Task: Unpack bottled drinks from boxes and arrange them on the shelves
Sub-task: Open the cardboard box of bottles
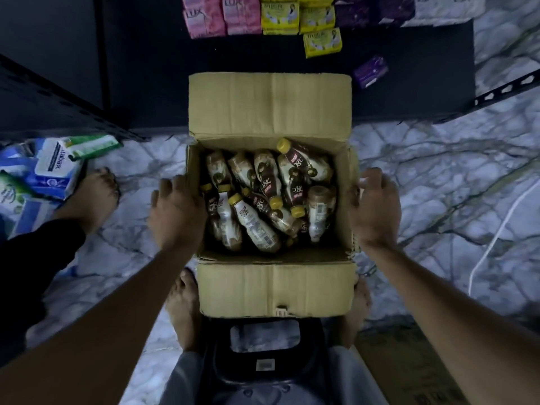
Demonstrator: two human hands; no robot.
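Two bare hands flank an open cardboard box (270, 287) in the middle of the frame. The left hand (175, 213) grips the box's left wall with its fingers curled over the rim, and the right hand (375, 209) holds the right side, its fingers bent against the folded-down flap. Inside, the bottled drinks (254, 226) lie jumbled on their sides (brown and cream labels, yellow caps). The box sits on a marble-patterned floor (438, 176), its far flap reaching over the edge of a low black shelf (409, 92). At the top of the frame the shelf carries pink Lux soap packs (204, 16), yellow packs (321, 42) and a loose purple pack (370, 71). Blue and green packets (49, 168) lie at centre left, and a dark stool (263, 361) shows at bottom centre.
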